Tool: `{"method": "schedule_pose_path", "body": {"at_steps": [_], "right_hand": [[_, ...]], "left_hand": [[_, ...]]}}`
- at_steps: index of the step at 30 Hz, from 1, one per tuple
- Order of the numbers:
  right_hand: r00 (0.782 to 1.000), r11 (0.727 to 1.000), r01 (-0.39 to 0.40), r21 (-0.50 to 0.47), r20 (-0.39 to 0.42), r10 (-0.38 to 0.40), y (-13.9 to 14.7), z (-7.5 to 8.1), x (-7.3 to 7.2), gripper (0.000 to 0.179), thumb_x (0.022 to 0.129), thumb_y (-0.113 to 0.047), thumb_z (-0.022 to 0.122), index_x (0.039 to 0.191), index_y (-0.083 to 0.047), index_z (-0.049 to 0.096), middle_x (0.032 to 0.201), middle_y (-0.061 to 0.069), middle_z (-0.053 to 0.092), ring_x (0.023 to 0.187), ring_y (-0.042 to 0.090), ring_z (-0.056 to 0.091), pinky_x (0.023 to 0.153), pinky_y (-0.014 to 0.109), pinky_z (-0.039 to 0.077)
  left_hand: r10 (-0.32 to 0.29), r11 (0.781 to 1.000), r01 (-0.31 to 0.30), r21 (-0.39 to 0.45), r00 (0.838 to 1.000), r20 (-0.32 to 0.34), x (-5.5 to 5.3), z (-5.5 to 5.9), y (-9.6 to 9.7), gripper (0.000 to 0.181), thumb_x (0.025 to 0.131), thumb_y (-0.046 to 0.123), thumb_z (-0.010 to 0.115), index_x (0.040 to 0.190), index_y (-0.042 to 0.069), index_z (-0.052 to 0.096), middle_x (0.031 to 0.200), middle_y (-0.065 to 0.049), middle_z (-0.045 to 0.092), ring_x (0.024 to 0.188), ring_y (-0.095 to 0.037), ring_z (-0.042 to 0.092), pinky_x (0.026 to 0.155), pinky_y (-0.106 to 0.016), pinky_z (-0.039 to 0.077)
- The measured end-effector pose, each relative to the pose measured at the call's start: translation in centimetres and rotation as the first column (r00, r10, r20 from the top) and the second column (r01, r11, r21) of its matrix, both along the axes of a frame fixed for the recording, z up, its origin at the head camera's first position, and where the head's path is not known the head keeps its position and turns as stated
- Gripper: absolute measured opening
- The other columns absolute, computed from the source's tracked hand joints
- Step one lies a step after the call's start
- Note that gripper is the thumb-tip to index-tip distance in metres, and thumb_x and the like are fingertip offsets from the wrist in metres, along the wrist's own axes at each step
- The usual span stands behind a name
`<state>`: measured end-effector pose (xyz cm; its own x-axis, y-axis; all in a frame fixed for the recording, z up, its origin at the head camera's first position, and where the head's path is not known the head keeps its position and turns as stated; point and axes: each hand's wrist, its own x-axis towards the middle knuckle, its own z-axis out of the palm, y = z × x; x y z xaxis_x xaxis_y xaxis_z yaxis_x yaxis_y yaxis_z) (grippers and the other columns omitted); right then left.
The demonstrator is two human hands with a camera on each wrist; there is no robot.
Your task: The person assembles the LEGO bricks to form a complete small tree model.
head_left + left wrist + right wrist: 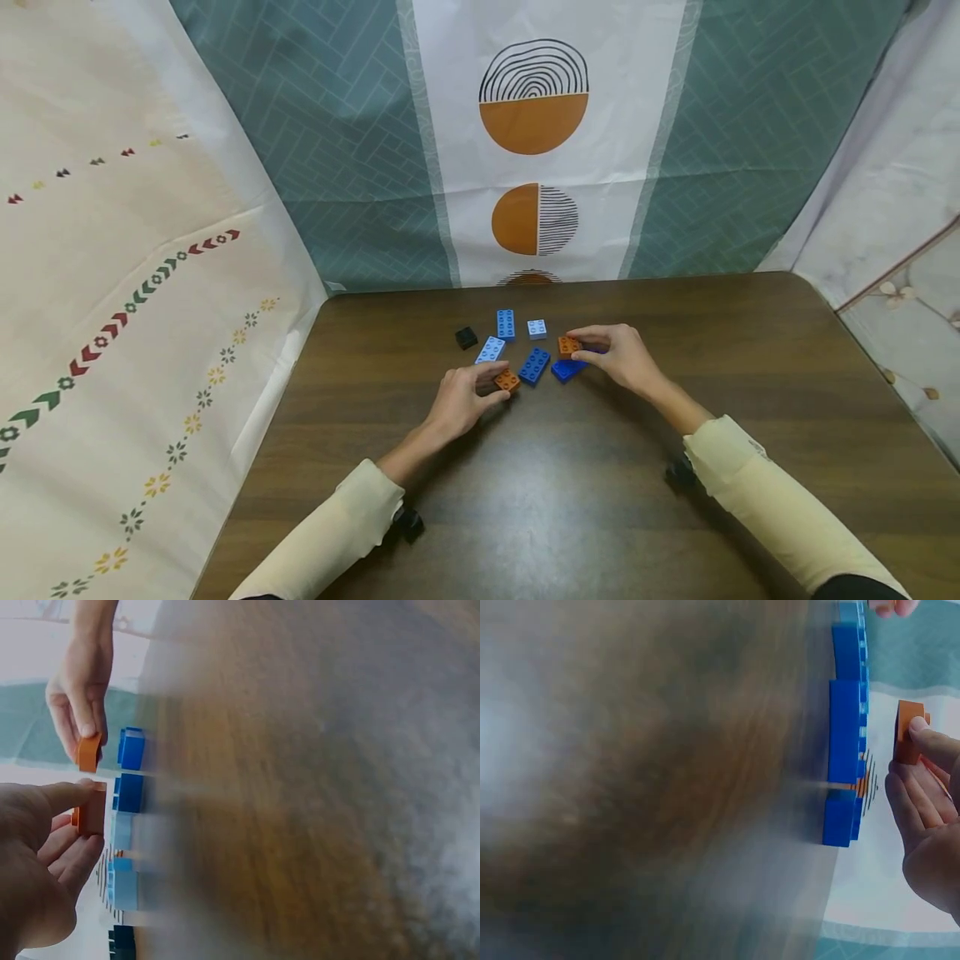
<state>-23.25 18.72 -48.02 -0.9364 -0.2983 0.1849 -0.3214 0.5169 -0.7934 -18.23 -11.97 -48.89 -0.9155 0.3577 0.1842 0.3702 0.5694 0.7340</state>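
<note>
My left hand [459, 402] pinches an orange building brick [507, 381] between thumb and fingers. In the left wrist view that orange brick [91, 810] is held above the table surface. My right hand [624, 358] grips a second orange brick [568, 347] by its edges; the right wrist view shows this brick [909, 732] lifted too. Below the right hand lies a blue brick [567, 370], partly covered by the fingers. Another blue brick [535, 367] rests between the two hands. Just beyond the left hand is a light blue brick [491, 350].
Farther back on the brown table [525, 517] lie a blue brick [506, 324], a small pale blue brick [537, 329] and a small black brick [466, 337]. A patterned cloth [337, 150] hangs behind the table, with more cloth at both sides.
</note>
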Motion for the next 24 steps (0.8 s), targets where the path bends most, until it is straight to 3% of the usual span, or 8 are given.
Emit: {"method": "schedule_pose_path", "body": {"at_steps": [13, 24], "right_hand": [[0.992, 0.992, -0.121, -0.032, -0.035, 0.120, -1.1, -0.6, 3.0, 0.036, 0.088, -0.003, 0.087, 0.123, -0.001, 0.078, 0.117, 0.015, 0.077, 0.107, 0.032, 0.076, 0.091, 0.048, 0.061], [0.985, 0.985, -0.173, -0.003, 0.009, 0.173, -2.6, -1.5, 4.8, 0.039, 0.089, -0.004, 0.086, 0.126, 0.002, 0.075, 0.121, 0.018, 0.076, 0.109, 0.032, 0.075, 0.091, 0.043, 0.061]], "left_hand": [[-0.072, 0.996, 0.073, 0.053, 0.997, -0.016, 0.3, 1.1, 0.4, 0.049, 0.093, 0.013, 0.085, 0.138, 0.004, 0.070, 0.133, -0.007, 0.073, 0.115, -0.021, 0.073, 0.096, -0.034, 0.059], [-0.112, 0.990, 0.115, 0.085, 0.993, -0.040, 0.6, 1.3, 0.7, 0.046, 0.092, 0.015, 0.086, 0.136, 0.009, 0.071, 0.130, -0.006, 0.074, 0.112, -0.019, 0.075, 0.095, -0.031, 0.059]]}}
